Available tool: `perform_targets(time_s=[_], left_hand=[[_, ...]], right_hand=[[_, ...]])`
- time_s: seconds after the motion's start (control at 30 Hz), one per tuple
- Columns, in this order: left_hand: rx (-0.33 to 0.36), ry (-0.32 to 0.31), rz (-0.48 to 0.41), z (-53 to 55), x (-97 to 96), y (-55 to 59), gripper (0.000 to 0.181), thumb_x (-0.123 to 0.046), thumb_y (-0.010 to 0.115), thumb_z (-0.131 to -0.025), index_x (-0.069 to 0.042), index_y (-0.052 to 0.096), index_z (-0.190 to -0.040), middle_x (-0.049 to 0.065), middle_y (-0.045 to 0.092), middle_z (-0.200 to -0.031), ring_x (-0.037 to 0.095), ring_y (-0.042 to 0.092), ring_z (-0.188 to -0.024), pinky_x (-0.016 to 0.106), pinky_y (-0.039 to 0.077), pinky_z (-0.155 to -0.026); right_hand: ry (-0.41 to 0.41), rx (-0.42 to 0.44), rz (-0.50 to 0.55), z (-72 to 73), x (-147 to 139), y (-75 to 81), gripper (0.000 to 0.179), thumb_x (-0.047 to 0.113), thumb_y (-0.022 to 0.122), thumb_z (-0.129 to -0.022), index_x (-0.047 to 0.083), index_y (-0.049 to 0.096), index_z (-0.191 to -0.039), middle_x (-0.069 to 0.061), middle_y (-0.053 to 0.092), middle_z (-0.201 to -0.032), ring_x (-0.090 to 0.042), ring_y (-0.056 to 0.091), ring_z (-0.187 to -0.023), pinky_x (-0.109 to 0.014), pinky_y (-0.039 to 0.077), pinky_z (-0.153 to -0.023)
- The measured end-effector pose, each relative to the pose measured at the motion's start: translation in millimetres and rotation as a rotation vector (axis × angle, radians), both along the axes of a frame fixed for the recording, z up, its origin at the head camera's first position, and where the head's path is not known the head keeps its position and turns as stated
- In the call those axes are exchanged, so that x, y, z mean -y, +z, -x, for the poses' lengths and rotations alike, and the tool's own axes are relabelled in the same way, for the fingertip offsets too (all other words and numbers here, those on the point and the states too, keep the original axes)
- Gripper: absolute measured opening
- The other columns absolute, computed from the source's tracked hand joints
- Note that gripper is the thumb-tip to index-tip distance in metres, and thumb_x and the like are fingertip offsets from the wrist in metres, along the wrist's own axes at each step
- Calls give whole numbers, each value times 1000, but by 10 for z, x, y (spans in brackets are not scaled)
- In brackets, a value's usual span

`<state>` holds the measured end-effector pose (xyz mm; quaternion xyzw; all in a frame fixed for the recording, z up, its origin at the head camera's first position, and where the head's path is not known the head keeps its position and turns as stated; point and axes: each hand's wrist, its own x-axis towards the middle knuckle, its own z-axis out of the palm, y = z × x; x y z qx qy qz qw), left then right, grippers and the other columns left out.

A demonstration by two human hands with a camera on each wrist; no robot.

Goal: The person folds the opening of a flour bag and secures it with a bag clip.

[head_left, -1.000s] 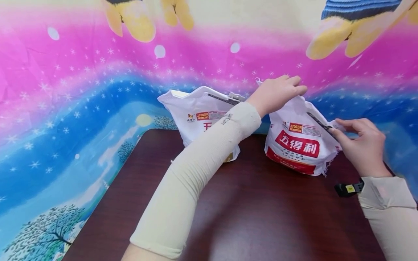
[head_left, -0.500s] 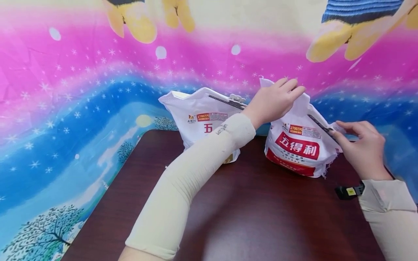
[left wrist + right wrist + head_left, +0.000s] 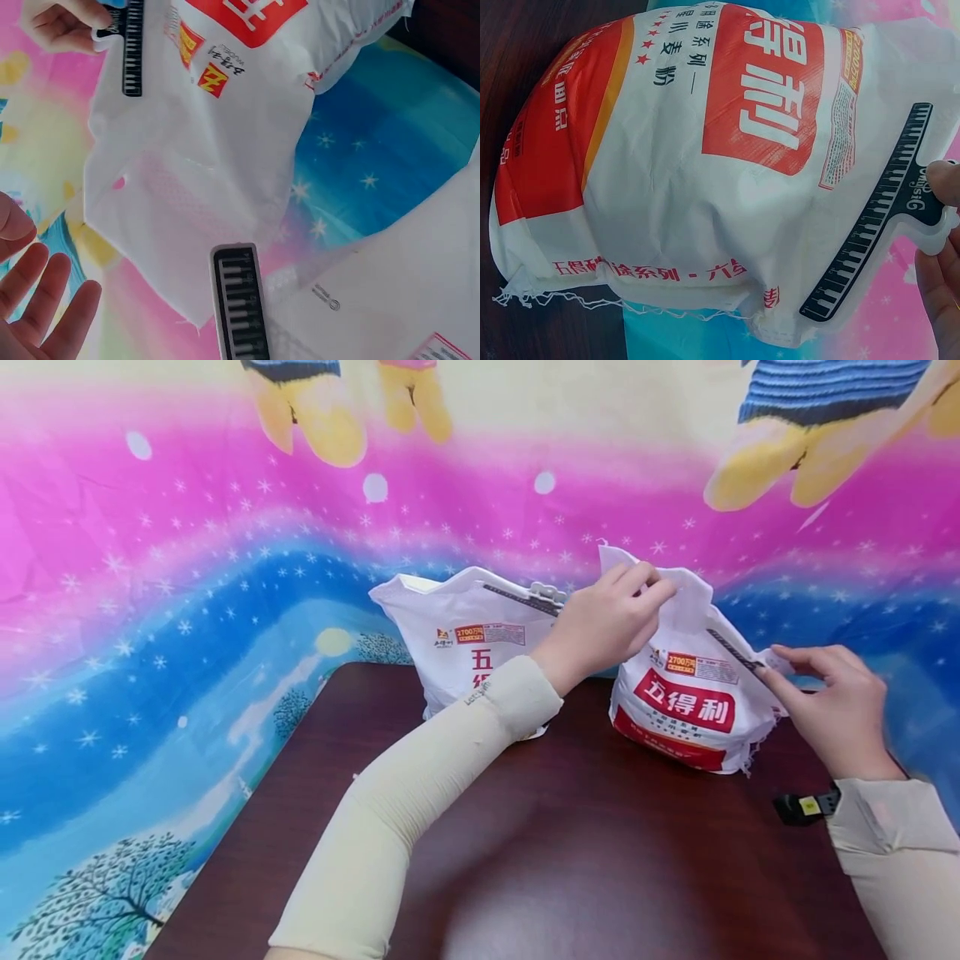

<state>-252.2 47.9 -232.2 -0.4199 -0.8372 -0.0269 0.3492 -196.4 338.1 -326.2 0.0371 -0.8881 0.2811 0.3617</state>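
Observation:
A white and red flour bag (image 3: 686, 702) stands at the right on the table. Its folded top carries a long clip (image 3: 870, 217) with a black piano-key pattern. My right hand (image 3: 840, 706) pinches that clip's tab between thumb and fingers. By the bag's upper left corner is my left hand (image 3: 611, 622); in the left wrist view its fingers (image 3: 56, 300) are loosely spread, apart from the bag. A second flour bag (image 3: 438, 610), partly hidden behind my left forearm, stands to the left. A similar clip (image 3: 240, 300) sits on its top edge.
Both bags stand on a dark brown table (image 3: 585, 852), near its back edge. Behind it hangs a pink and blue printed backdrop (image 3: 225, 577). Loose threads (image 3: 622, 304) trail from a seam of the right bag.
My left hand has drifted left and down across the right bag's top, uncovering more of its upper edge. The right hand stays on the clip.

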Motion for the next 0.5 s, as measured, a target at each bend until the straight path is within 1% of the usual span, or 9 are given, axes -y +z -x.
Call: perform_targets(time_s=[0.07,0.13,0.2,0.27,0.37,0.5], left_hand=[[-19,-17,-39,-16,75,-46,34,-24,45,-104,-19,64,-132,0,62,-126,13,58,-116,22,56,-85],[-46,-24,-80,-22,156,-116,32,-22,47,-103,-18,67,-127,0,64,-123,14,60,-109,22,57,-81],[-78,-23,-118,-22,233,-195,29,-21,49,-102,-18,68,-123,-1,65,-119,15,62,-103,24,57,-73],[-95,-23,-139,-19,306,-271,28,-20,49,-102,-17,69,-122,0,66,-117,16,62,-98,25,57,-68],[-106,-27,-161,-5,405,-369,29,-19,50,-102,-16,70,-122,1,67,-117,17,64,-100,25,57,-67],[-133,-26,-181,0,552,-475,28,-17,54,-100,-15,71,-121,3,68,-116,17,65,-102,26,59,-70]], right_hand=[[-1,8,0,4,-5,-3,41,5,78,-88,-1,68,-128,-17,61,-115,20,36,-99,6,27,-73],[0,3,-4,12,-7,-8,41,4,78,-88,-1,68,-127,-19,62,-116,21,36,-99,6,27,-73],[2,-16,-11,21,-10,-17,41,3,79,-87,-2,68,-127,-20,62,-116,20,35,-100,6,27,-74],[2,-38,-16,25,-12,-28,41,2,79,-86,-2,69,-126,-20,62,-116,20,34,-102,6,26,-75],[1,-63,-23,24,-14,-42,42,0,80,-85,-2,69,-125,-20,61,-115,20,33,-104,5,25,-75],[3,-74,-34,27,-2,-38,42,1,79,-85,-2,68,-126,-21,61,-115,17,33,-104,5,24,-76]])
